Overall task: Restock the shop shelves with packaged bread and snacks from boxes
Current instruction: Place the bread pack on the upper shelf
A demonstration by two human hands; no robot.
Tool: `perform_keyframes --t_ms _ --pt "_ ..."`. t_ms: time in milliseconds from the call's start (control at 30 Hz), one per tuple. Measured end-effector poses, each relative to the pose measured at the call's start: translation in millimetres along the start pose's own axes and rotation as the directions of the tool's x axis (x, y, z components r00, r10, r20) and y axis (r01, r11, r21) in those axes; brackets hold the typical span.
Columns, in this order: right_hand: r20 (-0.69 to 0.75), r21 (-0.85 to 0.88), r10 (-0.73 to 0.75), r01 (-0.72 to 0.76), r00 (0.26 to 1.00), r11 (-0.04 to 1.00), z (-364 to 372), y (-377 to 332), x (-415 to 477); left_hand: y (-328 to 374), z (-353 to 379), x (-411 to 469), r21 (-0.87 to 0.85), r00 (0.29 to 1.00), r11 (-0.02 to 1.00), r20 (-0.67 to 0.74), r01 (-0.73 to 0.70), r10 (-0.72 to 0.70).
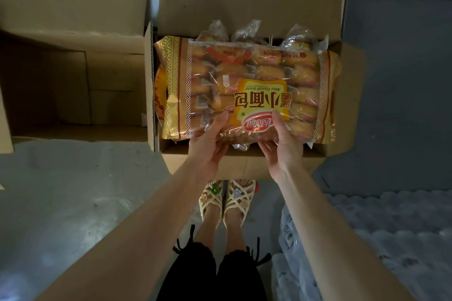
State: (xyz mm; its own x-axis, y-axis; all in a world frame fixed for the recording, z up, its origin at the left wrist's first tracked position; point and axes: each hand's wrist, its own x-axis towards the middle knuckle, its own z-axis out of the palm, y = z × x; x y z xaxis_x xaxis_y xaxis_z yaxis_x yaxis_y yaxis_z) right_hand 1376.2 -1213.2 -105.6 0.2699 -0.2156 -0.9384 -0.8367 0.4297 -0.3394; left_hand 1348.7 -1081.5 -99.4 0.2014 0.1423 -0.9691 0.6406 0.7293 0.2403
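A large clear-and-gold pack of mini French bread (249, 85) lies flat across the top of an open cardboard box (244, 161) on the floor. My left hand (210, 139) grips the pack's near edge, thumb on top and fingers under. My right hand (283, 139) holds the same edge a little to the right, thumb on the yellow label. More bread packs (247, 30) stand upright in the box behind it, mostly hidden by the held pack.
A second open cardboard box (73, 85) stands to the left, its inside dark and showing only cardboard. A grey wall or panel (401, 56) rises on the right. A pale textured mat (381, 239) lies at the lower right. My sandalled feet (227, 203) stand just before the box.
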Motion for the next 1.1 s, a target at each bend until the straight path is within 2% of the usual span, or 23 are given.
perform_keyframes --t_ms 100,333,500,633,833,967,1100 --pt "0.061 0.057 -0.003 0.000 0.998 0.998 -0.8 -3.5 -14.0 3.0 -3.6 -8.6 -0.003 0.999 1.000 0.044 -0.012 0.012" --pt "0.086 0.034 0.014 -0.017 0.996 0.999 -13.7 -9.2 -54.9 8.0 -16.8 -42.3 0.075 0.984 0.995 0.168 -0.069 0.056" --pt "0.116 0.027 -0.090 0.088 0.989 0.996 -14.7 -18.1 -93.4 12.8 -32.4 -78.5 0.024 0.959 0.994 0.268 -0.106 0.096" --pt "0.221 -0.015 -0.144 0.151 0.964 0.988 -6.9 -26.6 -138.7 26.5 -51.4 -120.8 -0.091 0.934 0.987 0.323 -0.129 0.152" --pt "0.352 -0.118 -0.165 0.219 0.921 0.969 16.5 -36.0 -207.4 53.7 -85.6 -178.7 -0.197 0.927 0.965 0.298 -0.175 0.228" --pt "0.445 -0.168 -0.168 0.267 0.880 0.949 43.7 -41.2 -269.3 82.7 -118.6 -227.5 -0.230 0.846 0.922 0.376 -0.311 0.379" --pt "0.574 -0.174 -0.199 0.355 0.795 0.918 71.8 -50.6 -336.3 114.8 -140.2 -287.0 -0.282 0.781 0.863 0.373 -0.419 0.501"
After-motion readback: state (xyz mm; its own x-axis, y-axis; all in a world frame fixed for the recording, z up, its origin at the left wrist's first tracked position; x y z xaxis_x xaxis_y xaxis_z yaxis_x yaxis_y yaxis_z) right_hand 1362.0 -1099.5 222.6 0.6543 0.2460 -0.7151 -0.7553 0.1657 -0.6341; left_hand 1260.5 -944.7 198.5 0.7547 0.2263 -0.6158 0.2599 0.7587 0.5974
